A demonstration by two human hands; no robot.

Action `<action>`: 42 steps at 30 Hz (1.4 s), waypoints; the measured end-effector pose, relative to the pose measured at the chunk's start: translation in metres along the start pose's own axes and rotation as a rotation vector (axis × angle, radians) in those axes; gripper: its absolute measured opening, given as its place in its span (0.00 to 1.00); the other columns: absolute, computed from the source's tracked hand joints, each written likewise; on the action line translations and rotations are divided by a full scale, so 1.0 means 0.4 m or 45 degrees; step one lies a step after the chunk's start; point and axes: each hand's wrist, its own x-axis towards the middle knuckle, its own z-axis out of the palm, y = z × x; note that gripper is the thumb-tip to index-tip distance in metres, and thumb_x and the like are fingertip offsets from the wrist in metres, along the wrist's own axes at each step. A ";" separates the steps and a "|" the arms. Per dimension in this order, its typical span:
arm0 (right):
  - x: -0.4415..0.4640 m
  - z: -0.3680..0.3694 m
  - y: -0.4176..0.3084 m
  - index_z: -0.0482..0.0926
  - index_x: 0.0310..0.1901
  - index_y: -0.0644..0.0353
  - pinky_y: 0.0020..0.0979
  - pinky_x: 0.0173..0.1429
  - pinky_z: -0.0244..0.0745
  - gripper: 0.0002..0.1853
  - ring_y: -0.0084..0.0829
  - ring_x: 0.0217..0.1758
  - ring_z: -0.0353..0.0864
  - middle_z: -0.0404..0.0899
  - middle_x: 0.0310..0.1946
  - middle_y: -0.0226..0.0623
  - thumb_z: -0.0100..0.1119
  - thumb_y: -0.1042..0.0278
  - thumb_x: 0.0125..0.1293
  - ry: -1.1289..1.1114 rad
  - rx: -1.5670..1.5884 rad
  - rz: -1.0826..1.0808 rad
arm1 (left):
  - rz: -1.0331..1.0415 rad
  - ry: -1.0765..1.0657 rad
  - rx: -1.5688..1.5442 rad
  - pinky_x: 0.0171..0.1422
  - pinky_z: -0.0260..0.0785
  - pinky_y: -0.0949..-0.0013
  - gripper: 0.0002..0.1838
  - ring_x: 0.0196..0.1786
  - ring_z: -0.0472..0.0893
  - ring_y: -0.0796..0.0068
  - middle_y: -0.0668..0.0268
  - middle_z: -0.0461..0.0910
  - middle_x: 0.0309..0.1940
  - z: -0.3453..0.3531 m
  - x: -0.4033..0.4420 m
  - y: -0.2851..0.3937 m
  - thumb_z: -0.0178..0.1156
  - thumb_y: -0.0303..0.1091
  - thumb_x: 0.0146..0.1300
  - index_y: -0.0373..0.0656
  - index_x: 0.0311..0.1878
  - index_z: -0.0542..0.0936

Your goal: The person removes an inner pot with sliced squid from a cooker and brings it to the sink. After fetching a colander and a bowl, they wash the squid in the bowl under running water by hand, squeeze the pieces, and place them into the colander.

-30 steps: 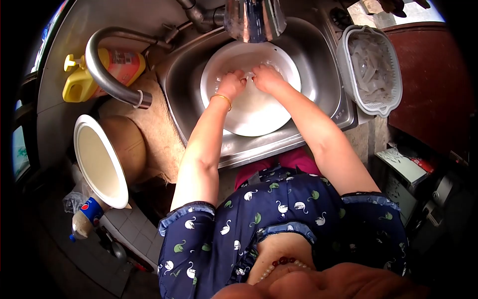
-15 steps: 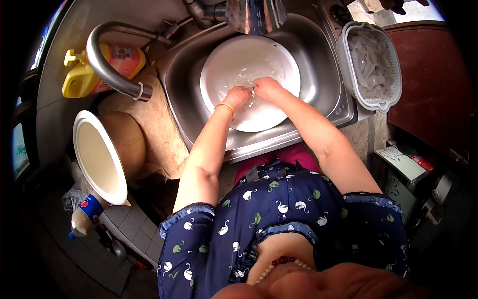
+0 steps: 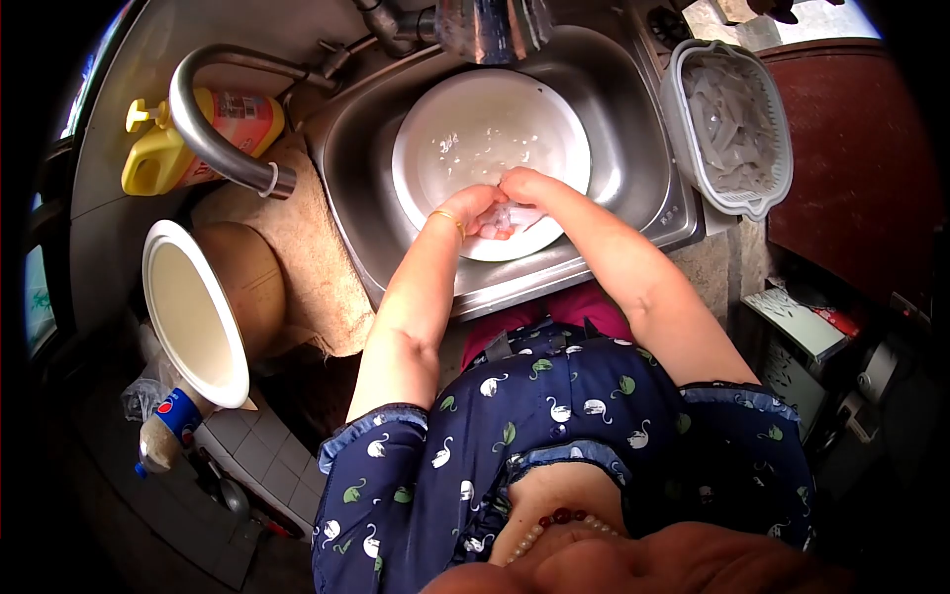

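Note:
A round white basin (image 3: 421, 119) with water in it sits in the steel sink. Over the near side of the basin, my two hands meet at the water. My left hand (image 3: 477, 208), a gold bangle at its wrist, is turned palm up and curled around a wet, whitish translucent piece (image 3: 513, 215). Against it, my right hand (image 3: 526, 186) is closed with knuckles up; its fingertips are mostly hidden, and what they grip cannot be made out.
Right of the sink (image 3: 346, 148) stands a white basket (image 3: 780, 163) full of whitish translucent strips. A curved faucet (image 3: 183, 109) arches at the left, by a yellow pump bottle (image 3: 153, 163). An off-white bowl (image 3: 193, 307) is tipped on its side near a bottle with a blue label (image 3: 178, 414).
My hands have drawn slightly nearer to me within the basin. The left hand has rolled palm up, and a whitish piece now shows between the hands.

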 end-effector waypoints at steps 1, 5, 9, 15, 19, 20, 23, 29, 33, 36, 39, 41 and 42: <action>0.003 0.001 0.002 0.80 0.42 0.64 0.40 0.34 0.76 0.14 0.41 0.35 0.81 0.80 0.36 0.48 0.48 0.67 0.59 -0.057 0.048 0.045 | -0.003 -0.020 -0.009 0.36 0.80 0.65 0.14 0.36 0.81 0.66 0.59 0.79 0.40 0.001 -0.003 0.000 0.46 0.35 0.65 0.38 0.48 0.74; -0.091 -0.026 -0.060 0.80 0.39 0.65 0.38 0.35 0.76 0.14 0.38 0.33 0.82 0.80 0.35 0.47 0.49 0.66 0.61 -0.186 0.604 0.432 | 0.012 -0.083 -0.094 0.37 0.80 0.65 0.14 0.37 0.81 0.64 0.57 0.79 0.40 0.005 -0.015 -0.003 0.45 0.33 0.65 0.36 0.47 0.73; -0.048 -0.012 -0.032 0.80 0.37 0.65 0.37 0.25 0.74 0.12 0.39 0.26 0.81 0.80 0.31 0.48 0.48 0.68 0.61 -0.085 0.424 0.290 | 0.021 -0.009 -0.155 0.37 0.80 0.63 0.13 0.39 0.81 0.62 0.54 0.78 0.40 0.025 -0.047 0.014 0.45 0.32 0.65 0.34 0.46 0.73; -0.106 -0.075 -0.103 0.78 0.35 0.68 0.38 0.21 0.72 0.12 0.39 0.23 0.78 0.78 0.30 0.49 0.46 0.70 0.58 -0.048 0.165 0.120 | 0.140 0.054 -0.276 0.37 0.80 0.60 0.14 0.36 0.81 0.57 0.49 0.77 0.39 0.032 -0.093 0.044 0.45 0.31 0.65 0.28 0.44 0.70; -0.173 -0.108 -0.148 0.78 0.37 0.67 0.39 0.22 0.73 0.13 0.40 0.24 0.79 0.78 0.33 0.50 0.46 0.69 0.58 0.160 0.324 -0.042 | 0.222 0.065 -0.337 0.36 0.79 0.57 0.14 0.32 0.80 0.55 0.47 0.76 0.36 0.035 -0.129 0.070 0.44 0.31 0.66 0.27 0.45 0.69; -0.192 -0.112 -0.161 0.79 0.38 0.66 0.39 0.22 0.74 0.13 0.41 0.24 0.79 0.79 0.34 0.50 0.46 0.68 0.58 0.235 0.364 -0.052 | 0.246 0.069 -0.342 0.36 0.79 0.57 0.14 0.32 0.80 0.55 0.47 0.76 0.36 0.039 -0.142 0.076 0.44 0.31 0.66 0.27 0.45 0.69; -0.219 -0.139 -0.188 0.78 0.38 0.67 0.39 0.24 0.75 0.13 0.41 0.25 0.80 0.79 0.33 0.51 0.46 0.69 0.59 0.192 0.277 -0.019 | 0.292 0.092 -0.359 0.35 0.78 0.59 0.15 0.31 0.80 0.56 0.47 0.76 0.35 0.064 -0.177 0.088 0.43 0.32 0.67 0.26 0.44 0.69; -0.275 -0.177 -0.192 0.79 0.41 0.63 0.39 0.41 0.77 0.14 0.45 0.41 0.81 0.79 0.40 0.50 0.49 0.65 0.58 0.308 0.150 -0.144 | 0.355 0.048 -0.418 0.34 0.77 0.62 0.14 0.31 0.79 0.59 0.50 0.77 0.34 0.124 -0.229 0.114 0.43 0.32 0.66 0.27 0.41 0.71; -0.362 -0.247 -0.204 0.79 0.39 0.62 0.41 0.43 0.75 0.13 0.46 0.41 0.80 0.80 0.39 0.48 0.48 0.64 0.59 0.504 0.122 -0.303 | 0.529 0.024 -0.401 0.34 0.77 0.62 0.13 0.31 0.80 0.61 0.56 0.76 0.28 0.187 -0.284 0.165 0.46 0.31 0.65 0.28 0.40 0.72; -0.446 -0.318 -0.201 0.78 0.37 0.62 0.41 0.46 0.74 0.13 0.48 0.41 0.79 0.79 0.37 0.50 0.48 0.63 0.59 0.743 0.165 -0.446 | 0.598 0.006 -0.337 0.34 0.77 0.62 0.14 0.28 0.79 0.62 0.61 0.74 0.23 0.270 -0.333 0.232 0.45 0.34 0.67 0.30 0.38 0.73; -0.549 -0.420 -0.179 0.79 0.36 0.61 0.43 0.46 0.75 0.13 0.49 0.43 0.80 0.80 0.35 0.50 0.50 0.61 0.58 0.806 0.344 -0.443 | 0.687 -0.016 -0.326 0.34 0.76 0.64 0.15 0.26 0.78 0.65 0.64 0.72 0.22 0.419 -0.389 0.307 0.45 0.36 0.67 0.32 0.37 0.74; -0.591 -0.487 -0.131 0.79 0.35 0.60 0.43 0.44 0.74 0.13 0.49 0.40 0.79 0.80 0.34 0.48 0.51 0.61 0.58 0.997 0.219 -0.533 | 0.792 -0.177 -0.285 0.35 0.76 0.63 0.14 0.29 0.77 0.66 0.63 0.75 0.27 0.465 -0.348 0.353 0.45 0.34 0.67 0.32 0.38 0.75; -0.611 -0.517 -0.105 0.79 0.35 0.61 0.43 0.44 0.74 0.13 0.49 0.40 0.79 0.80 0.33 0.49 0.50 0.60 0.58 1.071 0.205 -0.528 | 0.798 -0.165 -0.240 0.38 0.76 0.62 0.14 0.33 0.78 0.64 0.59 0.77 0.32 0.513 -0.356 0.373 0.43 0.33 0.68 0.32 0.41 0.74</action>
